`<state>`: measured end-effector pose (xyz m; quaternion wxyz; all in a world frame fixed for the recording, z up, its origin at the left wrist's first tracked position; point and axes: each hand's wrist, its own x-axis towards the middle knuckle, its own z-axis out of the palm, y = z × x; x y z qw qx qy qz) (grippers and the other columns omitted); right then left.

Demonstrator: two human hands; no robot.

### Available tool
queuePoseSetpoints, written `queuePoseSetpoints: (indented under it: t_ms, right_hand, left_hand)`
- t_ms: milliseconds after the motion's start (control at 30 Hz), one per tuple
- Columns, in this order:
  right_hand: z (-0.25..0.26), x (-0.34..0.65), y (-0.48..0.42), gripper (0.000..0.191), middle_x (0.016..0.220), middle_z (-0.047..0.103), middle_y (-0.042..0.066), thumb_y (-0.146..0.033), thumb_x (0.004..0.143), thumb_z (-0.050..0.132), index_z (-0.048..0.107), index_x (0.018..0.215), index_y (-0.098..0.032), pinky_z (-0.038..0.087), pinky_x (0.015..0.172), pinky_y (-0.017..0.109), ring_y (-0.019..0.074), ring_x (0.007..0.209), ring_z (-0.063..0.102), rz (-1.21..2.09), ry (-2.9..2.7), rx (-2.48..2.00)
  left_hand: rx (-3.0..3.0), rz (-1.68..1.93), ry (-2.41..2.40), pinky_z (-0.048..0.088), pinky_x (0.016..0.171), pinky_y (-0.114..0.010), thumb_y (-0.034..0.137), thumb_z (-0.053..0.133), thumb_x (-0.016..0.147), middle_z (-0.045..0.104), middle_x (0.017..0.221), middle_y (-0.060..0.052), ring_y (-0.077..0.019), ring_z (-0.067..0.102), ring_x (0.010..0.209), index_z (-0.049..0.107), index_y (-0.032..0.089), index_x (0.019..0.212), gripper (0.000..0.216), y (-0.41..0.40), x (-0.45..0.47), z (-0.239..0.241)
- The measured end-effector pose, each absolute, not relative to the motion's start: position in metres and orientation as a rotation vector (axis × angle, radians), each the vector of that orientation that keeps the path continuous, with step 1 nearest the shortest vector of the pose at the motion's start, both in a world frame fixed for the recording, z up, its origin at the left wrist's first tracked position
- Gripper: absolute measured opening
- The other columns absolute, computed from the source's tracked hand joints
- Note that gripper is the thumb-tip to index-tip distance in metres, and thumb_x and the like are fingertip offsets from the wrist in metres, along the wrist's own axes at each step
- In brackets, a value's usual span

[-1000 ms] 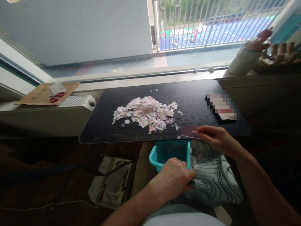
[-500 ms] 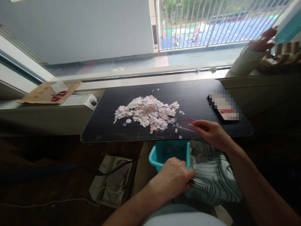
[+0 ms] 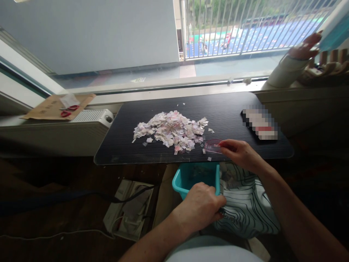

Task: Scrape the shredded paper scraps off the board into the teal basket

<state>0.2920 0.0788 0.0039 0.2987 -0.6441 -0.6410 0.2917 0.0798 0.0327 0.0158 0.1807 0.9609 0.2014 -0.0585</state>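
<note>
On the dark tabletop (image 3: 223, 109) lies a loose heap of paper scraps (image 3: 171, 129), whitish with some pink. My right hand (image 3: 241, 151) pinches a see-through pink protractor (image 3: 212, 145), which rests low over the table at the heap's right side, beside a few stray scraps. Below the table's near edge, my left hand (image 3: 203, 203) is closed on the rim of a teal plastic basket (image 3: 178, 182). Some scraps show dimly inside the basket. Just right of it is a white bag with black wavy lines (image 3: 248, 203), its top open and scraps in it.
A phone (image 3: 260, 123), blurred out, lies at the table's right. Red-handled scissors (image 3: 69, 110) sit on a brown envelope (image 3: 46, 111) on the left sill. A white box (image 3: 131, 211) with a cable is on the floor. A rolled white object (image 3: 286, 69) leans at the window.
My right hand has slid the protractor slightly left, closer to the heap and the stray scraps. My left hand stays on the basket.
</note>
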Motion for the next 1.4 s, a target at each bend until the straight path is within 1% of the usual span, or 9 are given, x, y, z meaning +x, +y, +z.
queuePoseSetpoints:
  t_ms: [133, 467, 600, 833, 1000, 1167, 1400]
  right_hand:
    - [0.002, 0.292, 0.082, 0.024, 0.084, 0.072, 0.004, -0.034, 0.08, 0.056, 0.069, 0.093, -0.018, 0.049, 0.07, 0.028, 0.0177, 0.073, 0.063, 0.749, -1.678, -1.717]
    - [0.009, 0.288, 0.079, 0.022, 0.079, 0.071, 0.003, -0.033, 0.079, 0.056, 0.069, 0.088, -0.017, 0.047, 0.065, 0.025, 0.017, 0.071, 0.062, 0.869, -1.684, -1.711]
    - [0.005, 0.288, 0.083, 0.023, 0.079, 0.07, 0.003, -0.034, 0.08, 0.056, 0.069, 0.09, -0.017, 0.047, 0.064, 0.026, 0.0162, 0.069, 0.061, 0.838, -1.691, -1.699]
    - [-0.005, 0.287, 0.086, 0.028, 0.084, 0.072, 0.005, -0.037, 0.08, 0.058, 0.07, 0.097, -0.018, 0.049, 0.067, 0.028, 0.0167, 0.071, 0.062, 0.727, -1.657, -1.684]
    - [-0.001, 0.288, 0.081, 0.027, 0.086, 0.072, 0.004, -0.037, 0.081, 0.058, 0.07, 0.095, -0.019, 0.05, 0.067, 0.027, 0.0173, 0.073, 0.063, 0.788, -1.69, -1.658]
    - [0.002, 0.291, 0.08, 0.026, 0.082, 0.072, 0.004, -0.036, 0.081, 0.057, 0.071, 0.095, -0.018, 0.05, 0.066, 0.026, 0.0168, 0.071, 0.063, 0.746, -1.714, -1.682]
    - [0.005, 0.288, 0.081, 0.025, 0.083, 0.072, 0.003, -0.035, 0.081, 0.056, 0.07, 0.094, -0.019, 0.049, 0.064, 0.025, 0.0158, 0.07, 0.062, 0.781, -1.768, -1.641]
  left_hand:
    - [2.719, -0.18, 0.583, 0.044, 0.062, -0.029, 0.042, 0.069, 0.078, 0.061, 0.073, -0.001, -0.0209, 0.059, 0.069, 0.058, 0.021, 0.082, 0.023, 0.033, 0.079, 0.016]
    - [2.719, -0.192, 0.592, 0.044, 0.061, -0.029, 0.042, 0.069, 0.078, 0.061, 0.073, -0.001, -0.0215, 0.06, 0.068, 0.059, 0.022, 0.081, 0.023, 0.034, 0.08, 0.016]
    - [2.716, -0.187, 0.594, 0.045, 0.061, -0.029, 0.041, 0.07, 0.078, 0.061, 0.074, -0.001, -0.0214, 0.06, 0.069, 0.059, 0.021, 0.082, 0.023, 0.034, 0.08, 0.016]
    - [2.695, -0.19, 0.595, 0.044, 0.062, -0.029, 0.041, 0.07, 0.078, 0.062, 0.074, -0.001, -0.0212, 0.06, 0.069, 0.059, 0.021, 0.082, 0.023, 0.035, 0.079, 0.016]
    - [2.704, -0.178, 0.593, 0.044, 0.062, -0.029, 0.041, 0.07, 0.078, 0.062, 0.074, -0.002, -0.0211, 0.06, 0.069, 0.059, 0.021, 0.082, 0.023, 0.033, 0.078, 0.015]
    - [2.704, -0.179, 0.592, 0.045, 0.062, -0.029, 0.041, 0.07, 0.077, 0.062, 0.074, -0.002, -0.0214, 0.06, 0.069, 0.059, 0.021, 0.081, 0.024, 0.033, 0.079, 0.015]
    - [2.693, -0.198, 0.582, 0.046, 0.063, -0.03, 0.04, 0.07, 0.078, 0.062, 0.075, -0.002, -0.0213, 0.061, 0.07, 0.06, 0.02, 0.083, 0.023, 0.033, 0.079, 0.018]
